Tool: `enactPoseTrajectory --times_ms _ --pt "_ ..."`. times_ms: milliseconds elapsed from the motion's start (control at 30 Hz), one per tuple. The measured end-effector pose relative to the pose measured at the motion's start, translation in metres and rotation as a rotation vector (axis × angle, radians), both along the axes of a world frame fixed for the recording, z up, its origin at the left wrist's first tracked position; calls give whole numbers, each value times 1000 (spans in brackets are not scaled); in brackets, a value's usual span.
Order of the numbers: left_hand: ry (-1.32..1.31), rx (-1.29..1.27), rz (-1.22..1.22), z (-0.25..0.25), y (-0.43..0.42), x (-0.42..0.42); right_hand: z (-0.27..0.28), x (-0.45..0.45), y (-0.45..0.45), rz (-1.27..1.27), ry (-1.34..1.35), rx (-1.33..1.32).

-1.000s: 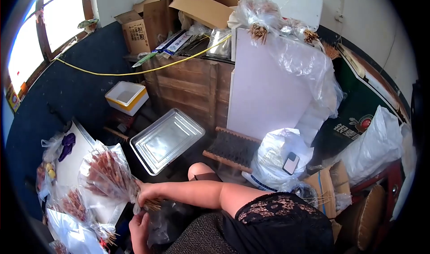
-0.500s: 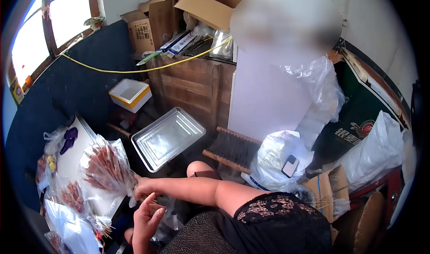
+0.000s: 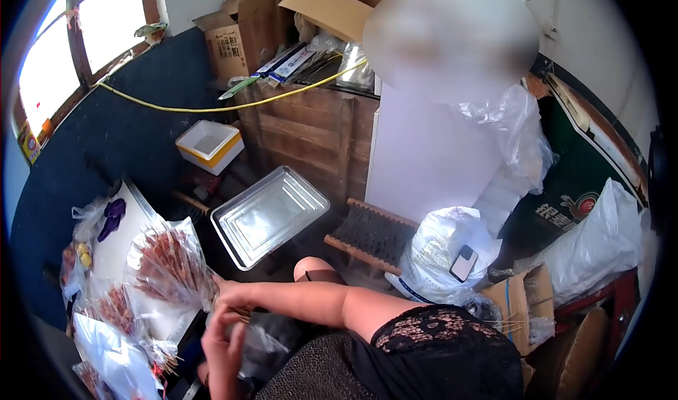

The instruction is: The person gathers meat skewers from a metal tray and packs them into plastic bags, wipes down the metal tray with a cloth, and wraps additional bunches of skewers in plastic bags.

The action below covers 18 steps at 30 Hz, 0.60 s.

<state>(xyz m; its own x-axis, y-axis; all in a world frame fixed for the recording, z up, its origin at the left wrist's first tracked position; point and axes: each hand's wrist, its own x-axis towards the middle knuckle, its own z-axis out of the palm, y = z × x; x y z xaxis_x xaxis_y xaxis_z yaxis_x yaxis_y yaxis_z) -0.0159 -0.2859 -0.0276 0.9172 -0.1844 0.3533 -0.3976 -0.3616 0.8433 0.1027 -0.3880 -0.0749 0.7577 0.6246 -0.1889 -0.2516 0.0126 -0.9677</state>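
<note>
A clear plastic bag of reddish meat skewers [image 3: 169, 262] lies on a white surface at the left. Its gathered neck is gripped by my right hand [image 3: 227, 295], with bare stick ends showing past the fingers. My left hand [image 3: 222, 340] is just below, up against the right hand, its fingers bent in near the bag's neck. Whether something thin lies between those fingers I cannot make out. Another bag of skewers [image 3: 116, 308] sits closer to me, beside a white plastic bag [image 3: 116, 357].
A metal tray [image 3: 272, 216] lies ahead, beyond my knee. To its right are a wooden-edged rack [image 3: 371, 234] and a white bag [image 3: 441, 252] with a phone [image 3: 464, 264] on it. A white-and-yellow box [image 3: 210, 146] stands by the wall. An opened carton [image 3: 522, 308] is at the right.
My left hand has moved up to the right hand, and its spread fingers have bent inward. The right hand keeps its grip on the bag. The view has shifted slightly.
</note>
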Motion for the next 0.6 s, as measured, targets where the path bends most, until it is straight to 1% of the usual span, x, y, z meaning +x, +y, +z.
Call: enactPoseTrajectory --times_ms 33,67,100,133,167,200,233,267,300,333,367,400,433,467,533,600 --pt "139 75 167 21 3 -6 12 -6 -7 4 45 -14" --pt "181 64 236 27 9 0 32 -13 -13 27 95 -27" --pt "-95 24 238 30 7 12 22 -7 -11 22 54 -133" --pt "-174 133 241 19 20 29 1 3 0 56 5 -236" --pt "30 226 341 16 28 38 -20 7 8 -9 -113 -264" --pt "-33 322 378 -15 43 55 -70 25 24 -4 -265 -190" --pt "83 213 338 -17 47 60 -50 21 16 54 -305 -163" --pt "52 230 351 -17 46 60 -4 9 5 116 64 -63" --pt "84 271 374 -13 44 62 -27 20 12 118 82 -38" --pt "127 305 412 -9 39 62 -7 13 6 115 147 -69" --pt "107 316 440 -11 37 63 -20 18 6 90 142 -167" --pt "81 305 428 -14 37 64 -26 19 2 54 189 -190" --pt "88 338 436 -16 37 64 -37 23 3 73 144 -84" --pt "74 291 433 -8 35 61 -26 21 5 109 10 -20" --pt "41 269 444 -19 36 60 -34 25 4 145 1 35" --pt "75 251 417 -11 34 53 -34 28 0 213 -2 77"
